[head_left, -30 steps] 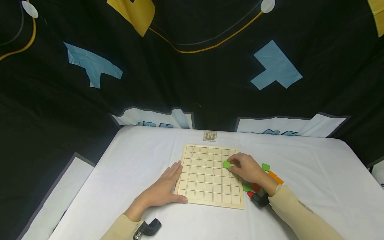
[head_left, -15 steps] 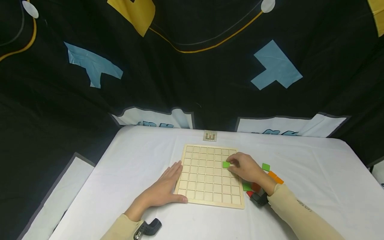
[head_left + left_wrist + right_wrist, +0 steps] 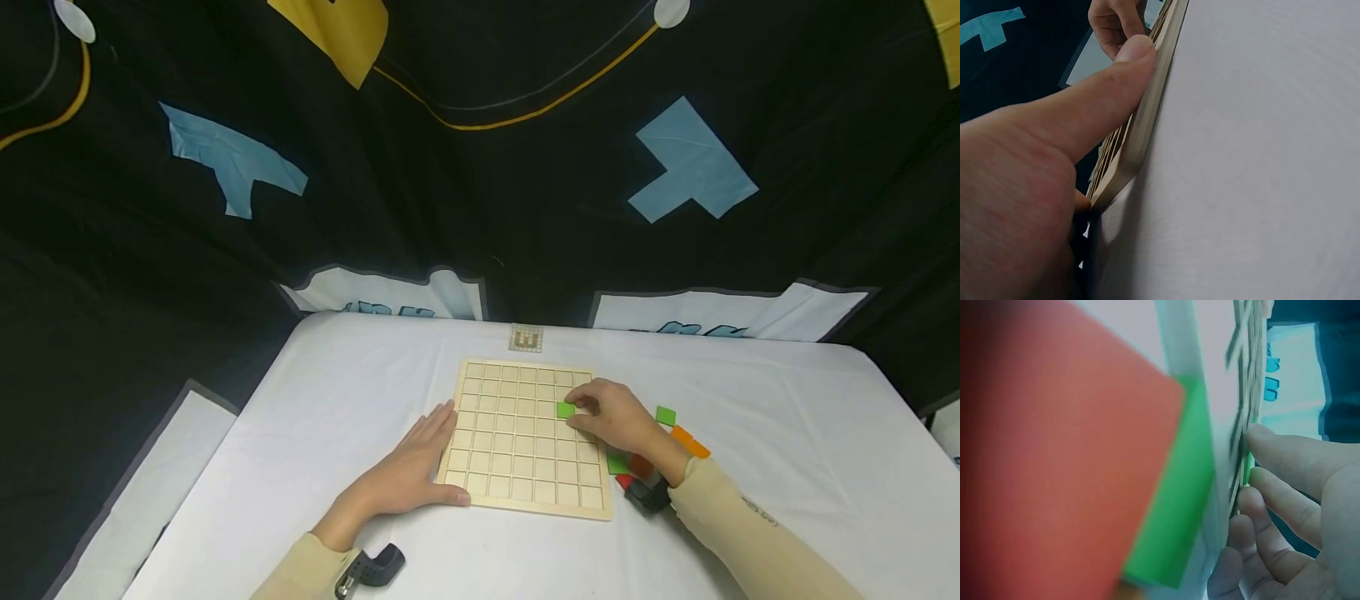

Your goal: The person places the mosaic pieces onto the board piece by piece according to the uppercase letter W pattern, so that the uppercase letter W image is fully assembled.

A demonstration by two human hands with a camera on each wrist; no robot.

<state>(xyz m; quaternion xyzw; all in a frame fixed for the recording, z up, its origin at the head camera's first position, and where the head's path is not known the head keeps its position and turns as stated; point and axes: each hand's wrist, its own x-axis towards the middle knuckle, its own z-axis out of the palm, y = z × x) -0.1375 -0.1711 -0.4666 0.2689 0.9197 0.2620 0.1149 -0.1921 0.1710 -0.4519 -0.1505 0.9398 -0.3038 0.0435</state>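
A wooden grid board (image 3: pixel 517 467) lies flat on the white-covered table. My left hand (image 3: pixel 405 471) rests at its left edge, fingers straight and the thumb by the near corner. In the left wrist view the thumb (image 3: pixel 1107 87) lies along the board's side. My right hand (image 3: pixel 615 414) is over the board's right part, with thumb and index finger at opposite sides of a small green square tile (image 3: pixel 566 409). That tile (image 3: pixel 1248 467) shows as a thin green edge between the fingertips in the right wrist view; it sits on the grid cells.
Loose tiles lie right of the board: a green one (image 3: pixel 665 415), orange ones (image 3: pixel 690 442), another green one (image 3: pixel 618 463) and red ones, partly hidden by the right wrist and its camera (image 3: pixel 647 495). A small patterned square (image 3: pixel 525 338) lies beyond the board. A dark curtain (image 3: pixel 480 208) hangs behind.
My right hand and the green tile have shifted very slightly left on the grid. The left hand and the board have stayed in place.
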